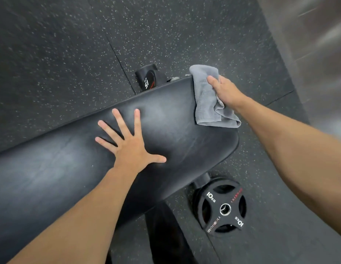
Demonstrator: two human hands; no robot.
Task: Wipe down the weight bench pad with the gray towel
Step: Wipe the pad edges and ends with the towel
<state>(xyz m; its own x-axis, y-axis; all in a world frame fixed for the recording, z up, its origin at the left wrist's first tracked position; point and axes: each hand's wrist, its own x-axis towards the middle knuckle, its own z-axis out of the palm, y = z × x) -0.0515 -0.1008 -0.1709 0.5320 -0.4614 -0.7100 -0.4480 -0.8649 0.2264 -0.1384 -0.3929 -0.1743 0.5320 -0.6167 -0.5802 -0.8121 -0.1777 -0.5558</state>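
The black padded bench pad (175, 126) runs from the lower left to the middle right of the head view. My left hand (127, 145) lies flat on its middle, fingers spread, holding nothing. The gray towel (205, 103) is draped over the pad's far right end. My right hand (225, 90) grips the towel from the right side and presses it against the pad's end edge. Part of the towel hangs bunched under that hand.
A black 10 kg weight plate (222, 207) lies on the speckled rubber floor (51, 54) below the pad's right end. A 15 kg plate (147, 78) stands behind the pad's far edge. A black bench leg (166, 235) runs down at bottom centre. A grey wall (318, 44) rises at right.
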